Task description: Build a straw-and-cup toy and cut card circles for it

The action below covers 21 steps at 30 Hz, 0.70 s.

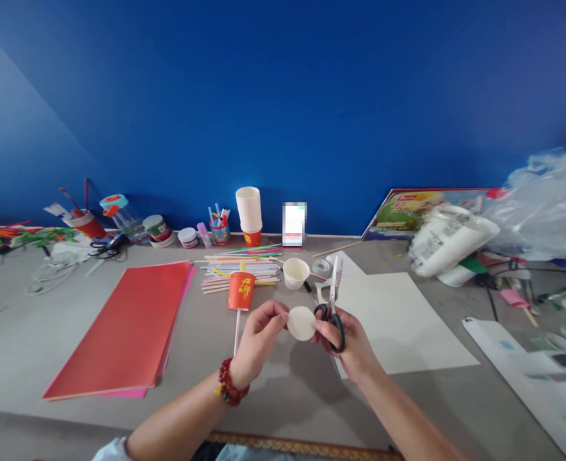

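Note:
Between my two hands, above the table, is a round white paper disc (301,323). My left hand (262,336) pinches its left edge with thumb and fingers. On the other side, the thumb and finger of my right hand (347,342) grip the disc's right edge. Black-handled scissors (333,307) also hang on my right hand, blades pointing up and away. Just beyond my left hand lies a red paper cup (241,291) with a pale straw below it. A white paper cup (296,274) stands behind the disc. White paper sheets (403,326) lie to the right.
Red sheets (120,326) lie at the left. Many straws and sticks (239,272) are spread behind the red cup. Along the wall stand stacked white cups (249,208), paint jars (155,228) and a pen holder (220,230). Plastic-wrapped cups (449,246) lie at the right.

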Each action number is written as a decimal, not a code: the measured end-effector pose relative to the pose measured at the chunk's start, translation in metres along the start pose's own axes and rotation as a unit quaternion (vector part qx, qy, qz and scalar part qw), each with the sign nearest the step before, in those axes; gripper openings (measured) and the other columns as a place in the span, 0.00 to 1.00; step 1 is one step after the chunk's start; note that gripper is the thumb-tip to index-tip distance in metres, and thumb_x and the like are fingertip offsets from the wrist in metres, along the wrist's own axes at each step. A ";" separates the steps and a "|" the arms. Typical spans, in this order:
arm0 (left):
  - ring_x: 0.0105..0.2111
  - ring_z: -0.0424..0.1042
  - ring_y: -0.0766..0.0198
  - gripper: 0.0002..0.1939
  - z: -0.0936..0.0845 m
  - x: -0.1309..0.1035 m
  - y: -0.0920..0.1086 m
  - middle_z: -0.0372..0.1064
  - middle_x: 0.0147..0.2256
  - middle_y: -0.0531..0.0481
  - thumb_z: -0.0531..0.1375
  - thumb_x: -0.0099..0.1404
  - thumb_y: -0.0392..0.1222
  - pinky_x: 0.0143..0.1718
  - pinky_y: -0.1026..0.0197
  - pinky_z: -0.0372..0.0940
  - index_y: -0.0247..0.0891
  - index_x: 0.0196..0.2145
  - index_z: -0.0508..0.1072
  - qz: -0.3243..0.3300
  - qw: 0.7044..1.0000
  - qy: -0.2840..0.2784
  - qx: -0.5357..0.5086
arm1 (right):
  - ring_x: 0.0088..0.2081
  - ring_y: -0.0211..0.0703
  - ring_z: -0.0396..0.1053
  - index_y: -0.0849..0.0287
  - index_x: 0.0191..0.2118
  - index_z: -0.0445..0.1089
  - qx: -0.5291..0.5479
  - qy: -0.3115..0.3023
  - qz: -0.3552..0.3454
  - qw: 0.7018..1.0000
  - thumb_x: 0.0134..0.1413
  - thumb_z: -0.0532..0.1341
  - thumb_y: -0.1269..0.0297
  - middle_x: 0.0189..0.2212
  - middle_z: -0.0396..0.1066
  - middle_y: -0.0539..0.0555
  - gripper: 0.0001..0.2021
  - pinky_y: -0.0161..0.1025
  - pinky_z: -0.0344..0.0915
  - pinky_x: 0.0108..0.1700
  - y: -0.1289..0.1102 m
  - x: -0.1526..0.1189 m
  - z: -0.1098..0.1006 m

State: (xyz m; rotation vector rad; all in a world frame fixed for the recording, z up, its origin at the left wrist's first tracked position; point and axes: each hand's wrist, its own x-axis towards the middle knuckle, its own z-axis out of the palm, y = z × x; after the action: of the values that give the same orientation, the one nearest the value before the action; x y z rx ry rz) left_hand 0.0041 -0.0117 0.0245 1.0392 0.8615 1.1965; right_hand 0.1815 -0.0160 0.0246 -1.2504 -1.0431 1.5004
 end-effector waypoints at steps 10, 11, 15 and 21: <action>0.28 0.64 0.66 0.13 0.004 -0.002 0.003 0.67 0.26 0.52 0.65 0.58 0.48 0.31 0.65 0.57 0.35 0.28 0.70 -0.090 0.989 -0.116 0.033 | 0.19 0.30 0.50 0.59 0.27 0.66 0.003 0.017 -0.029 0.999 0.41 0.71 0.55 0.18 0.58 0.43 0.17 0.29 0.46 0.19 -0.006 0.007 -0.003; 0.27 0.63 0.67 0.14 0.004 -0.001 0.002 0.67 0.25 0.53 0.65 0.58 0.48 0.31 0.65 0.57 0.35 0.27 0.69 -0.086 0.991 -0.097 0.020 | 0.19 0.30 0.49 0.59 0.27 0.66 0.000 0.006 -0.031 0.999 0.41 0.71 0.55 0.18 0.57 0.42 0.16 0.29 0.45 0.19 -0.006 0.006 -0.003; 0.27 0.63 0.68 0.15 0.005 0.000 0.002 0.66 0.24 0.55 0.66 0.58 0.49 0.32 0.66 0.59 0.36 0.26 0.68 -0.055 0.998 -0.019 -0.004 | 0.19 0.31 0.52 0.59 0.30 0.67 -0.027 -0.035 -0.038 0.998 0.47 0.69 0.54 0.19 0.64 0.45 0.15 0.30 0.46 0.20 -0.001 0.003 -0.005; 0.27 0.66 0.66 0.16 0.007 -0.001 0.003 0.70 0.25 0.53 0.66 0.57 0.50 0.33 0.65 0.61 0.35 0.25 0.69 -0.062 0.998 -0.024 -0.005 | 0.18 0.32 0.56 0.60 0.31 0.69 -0.047 -0.035 -0.054 0.997 0.50 0.66 0.52 0.21 0.69 0.48 0.15 0.31 0.48 0.20 0.005 0.001 -0.003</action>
State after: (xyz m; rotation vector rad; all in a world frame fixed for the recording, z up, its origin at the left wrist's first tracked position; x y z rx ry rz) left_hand 0.0090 -0.0135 0.0298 0.9889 0.8696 1.0676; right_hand 0.1838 -0.0160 0.0197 -1.1936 -1.2206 1.4363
